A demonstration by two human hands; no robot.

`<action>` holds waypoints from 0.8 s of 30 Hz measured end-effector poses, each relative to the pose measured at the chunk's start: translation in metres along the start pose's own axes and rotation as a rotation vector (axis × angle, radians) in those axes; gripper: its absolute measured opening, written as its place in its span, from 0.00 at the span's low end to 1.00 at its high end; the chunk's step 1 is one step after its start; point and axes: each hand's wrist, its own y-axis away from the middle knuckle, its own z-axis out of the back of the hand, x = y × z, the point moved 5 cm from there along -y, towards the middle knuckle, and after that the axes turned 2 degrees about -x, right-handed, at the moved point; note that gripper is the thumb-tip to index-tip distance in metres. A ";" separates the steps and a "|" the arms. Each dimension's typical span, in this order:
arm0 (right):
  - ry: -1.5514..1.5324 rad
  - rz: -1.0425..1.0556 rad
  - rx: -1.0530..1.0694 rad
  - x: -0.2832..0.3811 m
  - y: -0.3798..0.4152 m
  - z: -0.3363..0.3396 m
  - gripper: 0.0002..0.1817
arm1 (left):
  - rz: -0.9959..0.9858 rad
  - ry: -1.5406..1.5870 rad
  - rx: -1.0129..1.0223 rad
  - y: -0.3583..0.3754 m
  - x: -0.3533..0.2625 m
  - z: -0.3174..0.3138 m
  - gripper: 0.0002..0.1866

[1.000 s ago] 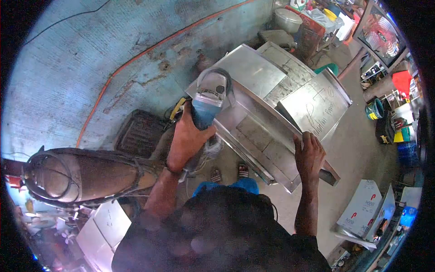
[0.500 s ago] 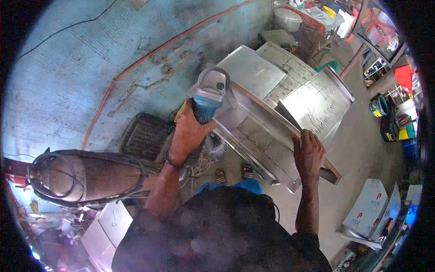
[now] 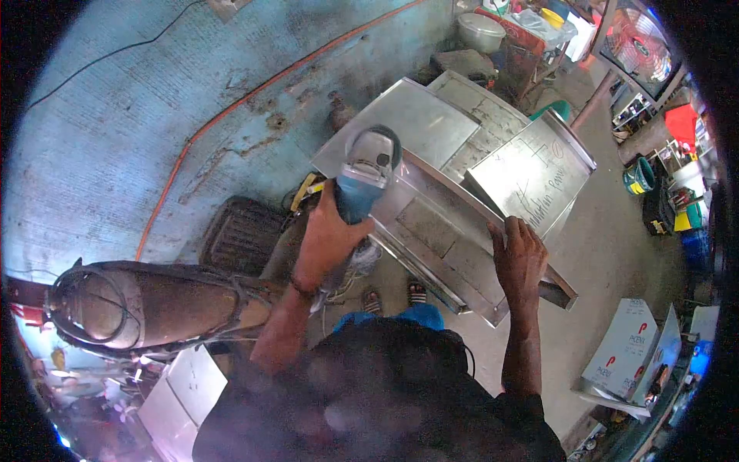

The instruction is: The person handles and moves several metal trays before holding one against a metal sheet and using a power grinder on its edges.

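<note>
Head view, person at work by a blue wall, seen from above. Left hand clamped round the blue body of a power grinder, fingers wrapped, thumb across the near side. Grinder's metal head points far, over the far left end of a long metal strip; whether it touches the metal I cannot tell.

Right hand on the same strip, toward its near right end. Fingers bent together over the edge, thumb a little apart on the left; hold looks closed on the strip, how firmly cannot be told. Strip runs slantwise across a low metal bench, its near right end jutting past the bench.

Just right of the strip: a bright panel with dark handwriting. Far side of the strip: a flat metal sheet. Left of the grinder, near the wall, a dark ridged tray. Nearer, on the left, a brown cylinder with dark hose looped about its end. Far right, a fan; near right, a folded board with red marks.
</note>
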 end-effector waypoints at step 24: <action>0.013 -0.041 0.076 -0.008 0.001 -0.005 0.18 | 0.028 0.081 0.047 0.012 -0.019 -0.013 0.44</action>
